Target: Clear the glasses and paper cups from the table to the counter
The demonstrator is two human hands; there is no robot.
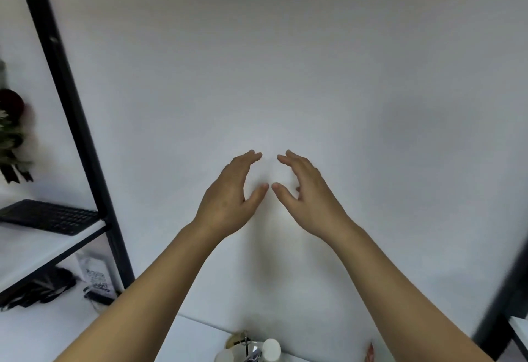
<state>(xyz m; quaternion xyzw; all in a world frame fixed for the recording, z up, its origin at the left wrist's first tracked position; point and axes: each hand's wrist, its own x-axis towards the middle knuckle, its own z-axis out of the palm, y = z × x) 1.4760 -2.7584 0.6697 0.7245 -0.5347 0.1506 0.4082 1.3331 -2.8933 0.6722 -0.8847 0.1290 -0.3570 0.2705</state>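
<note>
Both of my hands are raised in front of a bare white wall. My left hand (pixel 228 196) and my right hand (pixel 308 196) face each other with fingers curved and apart, thumbs nearly touching, and nothing is held between them. No glass or paper cup shows clearly; at the bottom edge stand a white bottle top (pixel 271 348) and other small blurred items on a white surface (pixel 194 336).
A black-framed shelf (pixel 71 110) stands at the left with a black keyboard (pixel 51 216) on its white board. Below it lie black straps (pixel 40 287) and a small packet (pixel 95 276). Dark flowers (pixel 11 133) hang at far left. Another dark frame (pixel 503 298) is at right.
</note>
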